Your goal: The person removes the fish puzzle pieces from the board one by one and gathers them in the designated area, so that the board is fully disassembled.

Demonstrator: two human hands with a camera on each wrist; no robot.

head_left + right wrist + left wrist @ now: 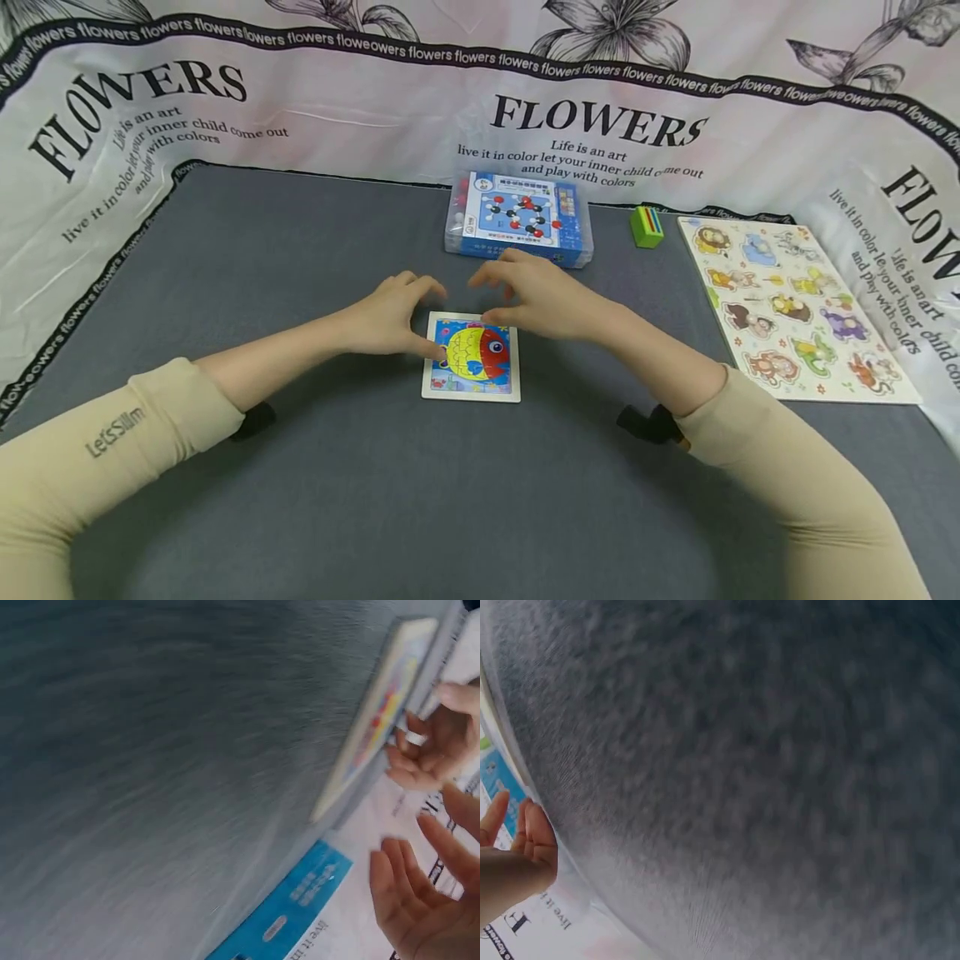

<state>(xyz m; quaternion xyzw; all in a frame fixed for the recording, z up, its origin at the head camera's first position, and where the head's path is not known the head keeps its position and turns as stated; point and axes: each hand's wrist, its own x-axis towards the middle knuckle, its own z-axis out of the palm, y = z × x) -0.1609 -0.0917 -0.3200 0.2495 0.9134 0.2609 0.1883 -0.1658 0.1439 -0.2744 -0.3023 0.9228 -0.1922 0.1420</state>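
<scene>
Head cam shows L grip (386, 317), R grip (546, 296) nr fish pic (477, 357).

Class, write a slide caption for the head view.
Left hand and right hand at a framed fish picture, a blue-labelled box behind it.

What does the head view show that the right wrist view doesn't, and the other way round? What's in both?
Only head: the green block, the animal board and the sleeves.

Only right wrist: the inner side of the right hand and a low, nearly edge-on look at the fish picture, somewhat blurred.

Both: that picture, the right hand, the left hand, the blue box (cut off in the wrist view), the table and the printed cloth.
</scene>
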